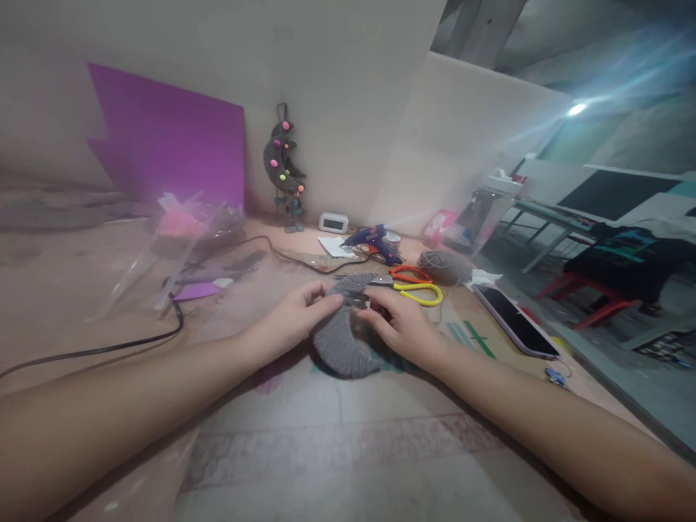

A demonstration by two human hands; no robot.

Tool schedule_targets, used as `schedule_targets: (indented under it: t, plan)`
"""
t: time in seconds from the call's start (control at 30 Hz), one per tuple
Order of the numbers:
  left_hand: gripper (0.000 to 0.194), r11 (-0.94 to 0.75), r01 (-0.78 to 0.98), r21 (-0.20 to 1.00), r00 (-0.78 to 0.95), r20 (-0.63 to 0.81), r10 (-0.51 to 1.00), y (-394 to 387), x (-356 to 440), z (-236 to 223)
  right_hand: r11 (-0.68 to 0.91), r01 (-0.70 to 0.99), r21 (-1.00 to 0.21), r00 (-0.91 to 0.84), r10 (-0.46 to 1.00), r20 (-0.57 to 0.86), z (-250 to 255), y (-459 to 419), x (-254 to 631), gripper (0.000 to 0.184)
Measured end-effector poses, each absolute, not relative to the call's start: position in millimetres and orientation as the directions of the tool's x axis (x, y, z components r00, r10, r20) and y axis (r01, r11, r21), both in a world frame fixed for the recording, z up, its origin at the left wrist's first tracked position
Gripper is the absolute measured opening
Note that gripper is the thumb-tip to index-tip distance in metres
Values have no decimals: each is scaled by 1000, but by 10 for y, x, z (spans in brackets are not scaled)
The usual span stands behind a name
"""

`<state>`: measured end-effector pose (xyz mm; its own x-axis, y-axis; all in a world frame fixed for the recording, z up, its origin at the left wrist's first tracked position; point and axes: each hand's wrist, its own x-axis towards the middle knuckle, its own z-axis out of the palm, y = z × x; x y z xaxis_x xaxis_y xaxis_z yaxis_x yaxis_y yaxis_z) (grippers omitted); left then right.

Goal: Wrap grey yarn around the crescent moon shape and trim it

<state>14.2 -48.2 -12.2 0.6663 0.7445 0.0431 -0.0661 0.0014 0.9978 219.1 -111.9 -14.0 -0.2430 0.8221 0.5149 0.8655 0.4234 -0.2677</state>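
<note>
A crescent wrapped in grey yarn (345, 344) lies on the table between my two hands. My left hand (312, 308) grips its left edge, thumb on top and fingers curled behind. My right hand (399, 322) is closed at the inner curve, and a small pale bit shows by its fingertips, too small to name. Just beyond lie scissors (418, 284) with one orange and one yellow handle, their blades partly behind the yarn. A ball of grey yarn (443, 267) sits to the right of the scissors' far side.
Behind the scissors rests a blue glue gun (373, 241) with a black cord (157, 337) trailing left. A white digital clock (333, 222) stands under a hanging decorated moon (283, 163). A phone (516, 319) lies at the right edge; plastic-wrapped items (185, 221) are at left. A person (636, 254) sits beyond.
</note>
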Motion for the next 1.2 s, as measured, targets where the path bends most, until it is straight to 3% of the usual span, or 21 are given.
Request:
schedule_targets:
  t: [0.23, 0.47, 0.97, 1.2]
  plan:
    - [22, -231, 29, 973, 546, 178, 819, -478, 141, -121, 332, 877, -348, -117, 850, 514, -78, -1132, 2176, 28]
    - [21, -343, 127, 931, 538, 226, 812, -548, 115, -61, 337, 883, -327, -132, 847, 515, -85, -1125, 2166, 30]
    - [20, -386, 126, 914, 554, 258, 792, -555, 119, -60, 367, 875, -315, -155, 830, 535, -128, -1095, 2193, 29]
    - [22, -241, 56, 969, 515, 179, 838, -487, 146, -92, 405, 851, -335, -163, 809, 564, -131, -1114, 2199, 27]
